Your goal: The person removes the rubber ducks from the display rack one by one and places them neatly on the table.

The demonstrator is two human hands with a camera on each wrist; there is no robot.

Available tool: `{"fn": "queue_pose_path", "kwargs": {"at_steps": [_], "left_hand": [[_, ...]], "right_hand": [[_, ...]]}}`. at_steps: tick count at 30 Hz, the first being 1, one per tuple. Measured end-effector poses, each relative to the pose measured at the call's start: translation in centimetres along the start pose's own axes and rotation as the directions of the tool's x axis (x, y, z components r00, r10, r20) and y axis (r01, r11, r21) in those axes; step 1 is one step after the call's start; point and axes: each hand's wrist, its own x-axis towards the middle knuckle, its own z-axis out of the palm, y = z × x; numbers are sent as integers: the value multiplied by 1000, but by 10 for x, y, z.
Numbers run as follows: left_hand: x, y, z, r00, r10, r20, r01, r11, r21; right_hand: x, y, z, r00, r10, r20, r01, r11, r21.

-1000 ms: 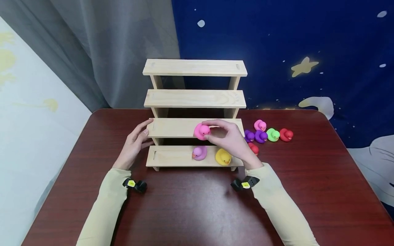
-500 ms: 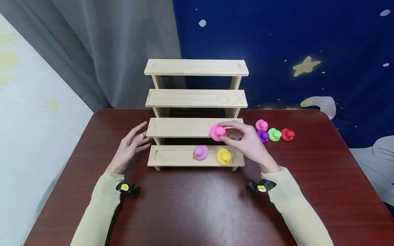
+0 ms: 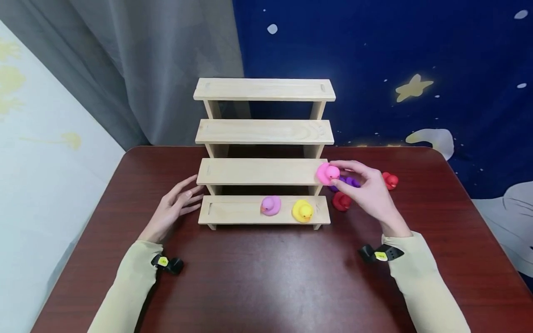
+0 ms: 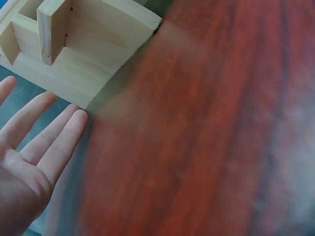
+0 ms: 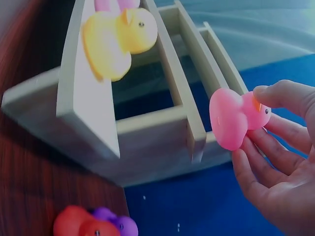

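My right hand [image 3: 366,189] pinches a pink rubber duck [image 3: 327,174] between thumb and fingers, at the right end of the second step from the bottom. In the right wrist view the pink duck [image 5: 236,118] is held off the wooden stand [image 5: 147,132]. On the bottom step of the stand [image 3: 233,210] sit a light purple duck [image 3: 271,206] and a yellow duck [image 3: 302,211]. My left hand [image 3: 172,208] is beside the stand's left side, fingers spread and holding nothing; in the left wrist view its fingertips [image 4: 78,117] are right by the stand's corner.
On the table [image 3: 266,277], right of the stand, are a red duck [image 3: 342,201], purple ducks [image 3: 352,181] partly behind the right hand, and another red duck [image 3: 390,181]. A grey curtain [image 3: 179,55] and a blue starry cloth [image 3: 366,55] hang behind.
My right hand has carried the pink duck rightward along the second step to its right end. The left hand has moved off the stand's left edge, down and to the left.
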Motion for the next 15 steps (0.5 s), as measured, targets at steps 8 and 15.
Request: {"fn": "queue_pose_path", "kwargs": {"at_steps": [8, 15], "left_hand": [[-7, -4, -2, 999, -31, 36, 31, 1000, -4], [-12, -1, -6, 993, -54, 105, 54, 999, -1]], "right_hand": [[-5, 6, -20, 999, 11, -33, -15, 993, -120], [-8, 9, -35, 999, 11, -52, -21, 981, -195]]}}
